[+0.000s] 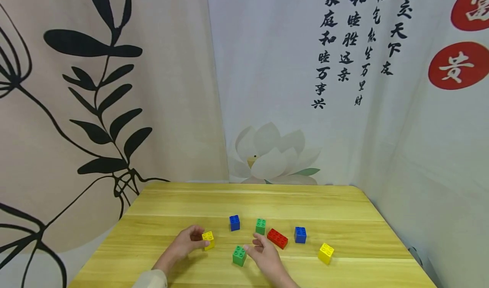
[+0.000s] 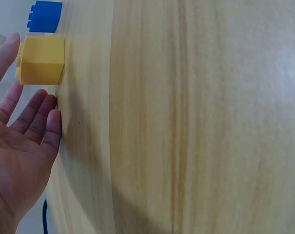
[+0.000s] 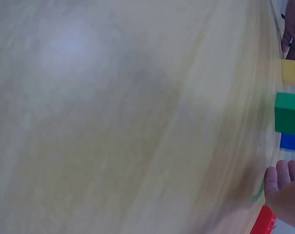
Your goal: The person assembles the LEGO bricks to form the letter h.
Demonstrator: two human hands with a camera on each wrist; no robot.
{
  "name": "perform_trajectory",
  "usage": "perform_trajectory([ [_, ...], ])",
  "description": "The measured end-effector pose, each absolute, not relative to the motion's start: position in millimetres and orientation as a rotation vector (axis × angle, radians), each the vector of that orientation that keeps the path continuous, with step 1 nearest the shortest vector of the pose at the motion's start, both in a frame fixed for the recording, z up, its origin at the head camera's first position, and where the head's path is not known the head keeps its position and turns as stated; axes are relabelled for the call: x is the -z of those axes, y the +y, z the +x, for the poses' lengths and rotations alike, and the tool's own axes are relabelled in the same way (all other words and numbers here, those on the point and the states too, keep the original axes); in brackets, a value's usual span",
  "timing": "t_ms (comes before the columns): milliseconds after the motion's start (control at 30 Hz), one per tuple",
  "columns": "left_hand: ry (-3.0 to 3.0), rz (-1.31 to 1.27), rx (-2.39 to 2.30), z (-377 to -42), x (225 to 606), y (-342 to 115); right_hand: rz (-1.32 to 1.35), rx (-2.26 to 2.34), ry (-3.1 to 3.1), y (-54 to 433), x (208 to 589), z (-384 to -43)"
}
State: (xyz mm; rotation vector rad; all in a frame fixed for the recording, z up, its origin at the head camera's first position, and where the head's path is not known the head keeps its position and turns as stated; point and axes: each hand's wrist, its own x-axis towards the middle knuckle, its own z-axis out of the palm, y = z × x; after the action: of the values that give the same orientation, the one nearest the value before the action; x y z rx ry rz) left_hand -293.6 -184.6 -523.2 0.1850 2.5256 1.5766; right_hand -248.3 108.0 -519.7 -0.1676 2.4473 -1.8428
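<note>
Left of the middle of the wooden table stands a yellow toy brick [image 1: 208,240]. My left hand [image 1: 186,243] is at its left side, thumb and fingers spread around it; the left wrist view shows the brick [image 2: 42,60] just beyond the fingertips. A green brick [image 1: 239,255] stands nearest the front. Just right of it my right hand [image 1: 265,257] reaches in with loosely bent fingers, thumb tip close to the brick's edge. Beyond these fingertips stands another green brick [image 1: 261,226], its lower edge partly covered. A red brick [image 1: 277,238] lies right of that hand.
One blue brick [image 1: 234,223] stands farther back, between the hands; another blue brick [image 1: 300,235] is right of the red one. At the right is a second yellow brick [image 1: 326,253]. Printed curtains [image 1: 183,88] hang behind the table [image 1: 244,199].
</note>
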Motion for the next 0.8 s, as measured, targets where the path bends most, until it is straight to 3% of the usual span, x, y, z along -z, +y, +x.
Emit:
perform_trajectory([
  [800, 2.506, 0.227, -1.614, -291, 526, -182, -0.097, 1.736, 2.491, 92, 536, -246],
])
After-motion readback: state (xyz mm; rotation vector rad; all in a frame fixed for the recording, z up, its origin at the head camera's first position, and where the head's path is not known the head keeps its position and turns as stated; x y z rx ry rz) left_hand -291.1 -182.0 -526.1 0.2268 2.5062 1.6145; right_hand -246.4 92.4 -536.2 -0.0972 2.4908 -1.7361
